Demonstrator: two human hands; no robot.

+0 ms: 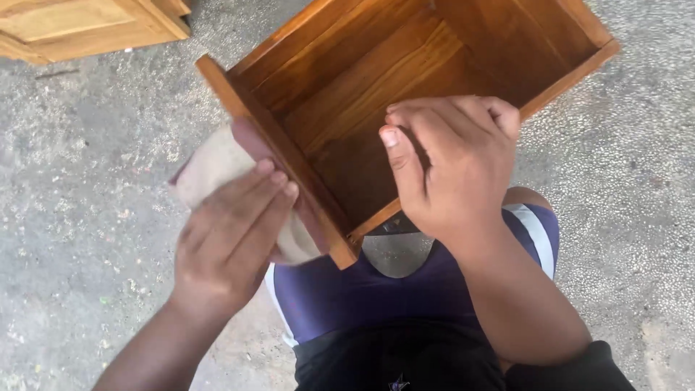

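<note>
**Speckled concrete yard: two hands on a varnished wooden box**

Grey, pebble-flecked concrete floor [87, 239] fills the frame from edge to edge, seen from a head-worn camera looking straight down. At centre and upper right, an open wooden box [376, 94] of reddish-brown varnished boards lies tilted across the person's lap, its open side facing the camera and its inner panels in view. The left hand [228, 242], in the lower left of the frame, presses flat with fingers together on a sheet of sandpaper [213, 163], pale on its back with a reddish edge, held against the outer face of the box's left wall. The right hand [452, 166], at centre right, curls its fingers together over the box's near edge, thumb pointing up inside the opening; whether anything lies under its palm cannot be told. Purple shorts with white side stripes [347, 293] show below the box, with a bare knee at right. A paler, unvarnished wooden piece [87, 25] sits on the floor in the upper left corner, well apart from the box
</note>
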